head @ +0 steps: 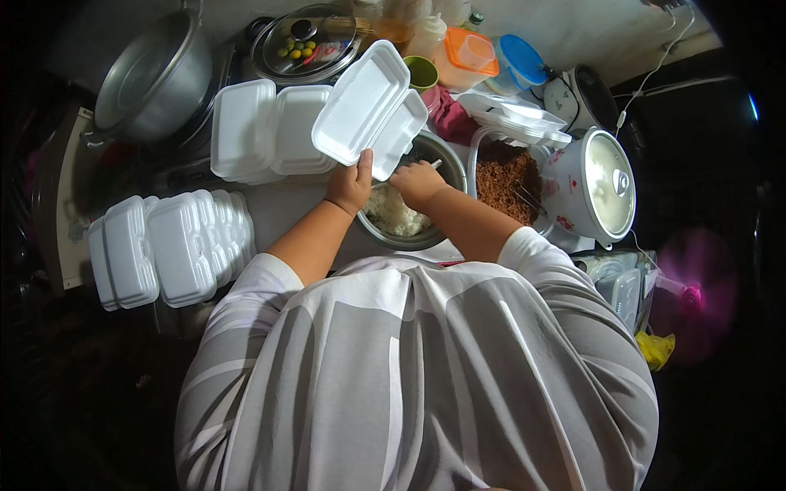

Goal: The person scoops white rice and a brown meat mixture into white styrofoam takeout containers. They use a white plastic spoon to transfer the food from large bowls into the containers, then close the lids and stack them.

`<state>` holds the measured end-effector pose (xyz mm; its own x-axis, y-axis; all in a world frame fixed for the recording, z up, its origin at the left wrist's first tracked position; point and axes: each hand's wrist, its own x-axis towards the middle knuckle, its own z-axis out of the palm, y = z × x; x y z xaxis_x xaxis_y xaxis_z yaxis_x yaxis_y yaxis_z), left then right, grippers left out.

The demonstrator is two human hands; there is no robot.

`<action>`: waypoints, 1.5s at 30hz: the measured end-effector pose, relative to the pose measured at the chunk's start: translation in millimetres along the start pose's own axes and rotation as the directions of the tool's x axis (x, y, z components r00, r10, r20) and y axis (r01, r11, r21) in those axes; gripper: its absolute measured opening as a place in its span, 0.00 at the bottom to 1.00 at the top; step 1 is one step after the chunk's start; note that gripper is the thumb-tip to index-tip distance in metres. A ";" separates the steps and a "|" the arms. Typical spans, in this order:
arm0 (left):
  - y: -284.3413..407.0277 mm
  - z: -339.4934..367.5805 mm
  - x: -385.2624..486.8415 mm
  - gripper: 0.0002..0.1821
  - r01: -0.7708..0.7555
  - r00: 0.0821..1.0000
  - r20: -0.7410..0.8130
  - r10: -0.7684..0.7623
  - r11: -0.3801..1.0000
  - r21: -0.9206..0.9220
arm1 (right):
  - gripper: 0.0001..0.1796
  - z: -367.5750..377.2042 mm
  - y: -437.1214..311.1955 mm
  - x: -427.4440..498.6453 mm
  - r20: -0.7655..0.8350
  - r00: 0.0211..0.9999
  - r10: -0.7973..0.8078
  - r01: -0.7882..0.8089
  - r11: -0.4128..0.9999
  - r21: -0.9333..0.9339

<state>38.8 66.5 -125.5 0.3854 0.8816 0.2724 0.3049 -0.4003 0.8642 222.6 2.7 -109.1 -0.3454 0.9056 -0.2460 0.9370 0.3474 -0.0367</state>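
Note:
My left hand grips an open white foam clamshell box by its near edge, thumb on top. The box is tilted, and its visible inner faces are bare. Just right of it, my right hand is closed around a utensil whose pale handle end sticks out past the fingers; the rest of it is hidden. That hand is over a metal pot of white cooked rice. To the right, a clear tub holds brown shredded food with metal tongs in it.
Closed foam boxes stand in a row at left; open ones are stacked behind. A large aluminium pot sits back left. A lidded rice cooker borders the tub at right. Behind are lidded containers and a glass-lidded pan.

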 end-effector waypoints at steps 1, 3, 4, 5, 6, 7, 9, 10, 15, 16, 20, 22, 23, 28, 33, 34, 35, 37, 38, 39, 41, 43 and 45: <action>-0.4 2.9 1.0 0.22 -0.038 0.998 -0.045 0.037 0.999 -0.015 | 0.09 -2.6 2.9 -7.0 0.007 0.999 -0.032 0.032 0.999 -0.005; -0.9 5.4 2.0 0.22 -0.061 0.995 -0.076 0.060 0.998 -0.011 | 0.11 -14.3 3.3 -28.0 -0.053 0.994 -0.097 0.096 0.995 -0.012; -0.8 4.9 1.3 0.22 -0.045 0.997 -0.061 0.045 0.999 0.007 | 0.11 -23.3 3.0 -37.6 -0.081 0.988 -0.131 0.130 0.991 -0.014; -0.9 4.2 0.9 0.22 -0.029 0.999 -0.045 0.030 0.999 0.026 | 0.11 -33.9 4.9 -44.8 -0.036 0.992 -0.123 0.122 0.992 -0.032; -1.8 4.8 0.9 0.21 -0.071 0.995 -0.073 0.072 0.997 0.010 | 0.10 -46.1 7.0 -52.5 0.010 0.994 -0.113 0.113 0.992 -0.052; -2.6 5.7 2.2 0.21 -0.115 0.988 -0.104 0.114 0.993 -0.002 | 0.10 -55.3 9.3 -57.6 0.053 0.993 -0.104 0.108 0.992 -0.072; -4.9 7.8 3.1 0.20 -0.168 0.977 -0.135 0.163 0.986 -0.022 | 0.12 -62.5 18.8 -53.3 0.077 0.997 0.025 -0.007 0.975 -0.220; -7.2 7.5 2.8 0.20 -0.177 0.976 -0.135 0.171 0.984 -0.031 | 0.14 -64.1 22.7 -50.2 0.013 0.995 0.096 -0.090 0.963 -0.253; -6.8 8.2 4.7 0.20 -0.174 0.980 -0.099 0.172 0.985 -0.010 | 0.18 -29.9 31.5 -14.7 -0.058 0.979 0.195 -0.203 0.922 -0.330; -5.8 7.1 5.3 0.20 -0.177 0.980 -0.093 0.179 0.984 0.023 | 0.18 -27.8 25.1 -12.4 -0.023 0.977 0.214 -0.209 0.914 -0.347; -3.6 5.1 3.6 0.20 -0.138 0.986 -0.082 0.144 0.988 0.076 | 0.15 -50.4 11.1 -12.8 0.347 0.859 0.378 -0.256 0.902 -0.349; -1.6 5.6 4.4 0.19 -0.148 0.983 -0.100 0.155 0.986 0.071 | 0.14 -61.9 4.6 -19.4 0.492 0.774 0.398 -0.295 0.915 -0.277; -0.5 5.7 4.3 0.19 -0.153 0.981 -0.109 0.160 0.986 0.070 | 0.14 -60.0 1.7 -23.1 0.512 0.759 0.403 -0.323 0.915 -0.243; 1.8 6.0 1.9 0.19 -0.100 0.992 -0.061 0.108 0.988 0.118 | 0.17 -32.2 -15.2 -32.7 0.623 0.685 0.377 -0.435 0.898 -0.066; 1.9 5.1 2.7 0.20 -0.145 0.987 -0.048 0.150 0.984 0.106 | 0.16 -10.6 -22.9 -34.0 0.523 0.802 0.287 -0.360 0.932 0.040; 3.1 3.0 1.9 0.20 -0.122 0.991 -0.032 0.126 0.986 0.113 | 0.16 -29.6 -25.0 -38.7 0.523 0.796 0.305 -0.373 0.927 0.027; 3.5 0.5 1.6 0.20 -0.097 0.995 -0.019 0.100 0.988 0.122 | 0.16 -55.8 -25.7 -45.6 0.522 0.791 0.320 -0.383 0.923 0.014; 1.0 2.9 2.0 0.20 -0.154 0.983 -0.073 0.166 0.977 0.146 | 0.16 -69.4 -26.8 -57.8 0.483 0.810 0.333 -0.366 0.930 -0.029; -0.3 4.1 1.9 0.20 -0.180 0.975 -0.101 0.197 0.971 0.159 | 0.16 -68.3 -27.9 -62.0 0.446 0.836 0.321 -0.330 0.942 -0.060; -0.5 5.4 2.2 0.20 -0.181 0.974 -0.105 0.199 0.971 0.157 | 0.16 -66.6 -28.9 -65.0 0.408 0.859 0.309 -0.298 0.950 -0.093; -1.4 7.4 2.5 0.20 -0.180 0.973 -0.117 0.199 0.971 0.155 | 0.15 -61.9 -33.8 -64.0 0.414 0.863 0.291 -0.298 0.953 -0.050; -1.6 8.1 1.9 0.20 -0.185 0.973 -0.111 0.203 0.970 0.158 | 0.14 -54.6 -34.3 -63.8 0.431 0.857 0.282 -0.305 0.952 -0.016; -1.1 7.2 -0.6 0.20 -0.171 0.979 -0.091 0.184 0.976 0.133 | 0.13 -44.8 -29.1 -61.5 0.461 0.843 0.279 -0.320 0.947 0.012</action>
<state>44.5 64.7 -129.6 0.3541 0.8119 0.4642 0.3478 -0.5751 0.7405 214.2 -52.3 -49.5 -0.0059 0.7480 -0.6636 0.9988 0.0365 0.0322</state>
